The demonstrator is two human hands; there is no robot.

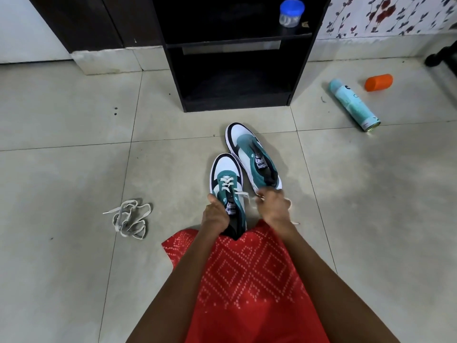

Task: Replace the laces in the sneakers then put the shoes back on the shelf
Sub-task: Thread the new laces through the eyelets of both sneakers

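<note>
left hand (pixel 214 214): fingers curled round the left side of the near sneaker (pixel 228 169) beside the tongue, thumb up on its edge. Firm hold.
right hand (pixel 273 206): fingers bunched, pinching one end of the lace (pixel 225 181) just right of the same shoe. A second pale lace tip pokes out below the wrist.
lace: cream, flat, crossed through the toe-end eyelets only; the upper eyelets are bare. One strand runs right from the shoe to the pinch.
near sneaker: centre frame, toe pointing up-frame, heel against the red garment (pixel 247 280) in the lower middle. Teal, white and black.
far sneaker (pixel 252 154): just up and right of the near one, same colours, sole down on the floor (pixel 74 169), tongue exposed, eyelets showing no lace. Its heel sits close to the right hand; contact unclear.
loose laces (pixel 129 219): tangled cream heap, left of centre, well apart from both shoes.
shelf (pixel 173 70): black, top centre, beyond the shoes; lower bay looks dark, contents cannot be made out.
jar (pixel 291 13): clear, blue lid, on the upper board of the shelf, right side.
can (pixel 353 105): pale teal, lying on its side, right of the shelf.
cap (pixel 378 82): orange, on its side, up and right of the can, apart from it.
</note>
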